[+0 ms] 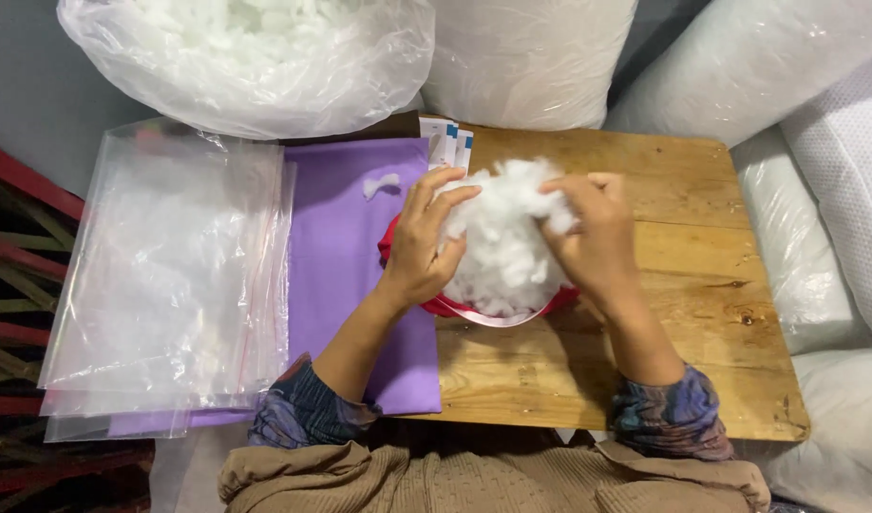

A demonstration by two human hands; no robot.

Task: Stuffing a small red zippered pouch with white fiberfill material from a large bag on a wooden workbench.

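Both hands grip a clump of white stuffing [507, 237] above the middle of the wooden table [683, 285]. The left hand [425, 242] curls its fingers into the clump's left side; the right hand [593, 237] pinches its upper right. A red cover [455, 306] lies directly beneath the clump, with purple fabric [346, 247] and clear plastic bags [170, 275] to its left.

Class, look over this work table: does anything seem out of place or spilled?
One small tuft of white stuffing lies loose on the purple cloth, apart from the big clump held by the left hand and right hand. Nothing else stands out.
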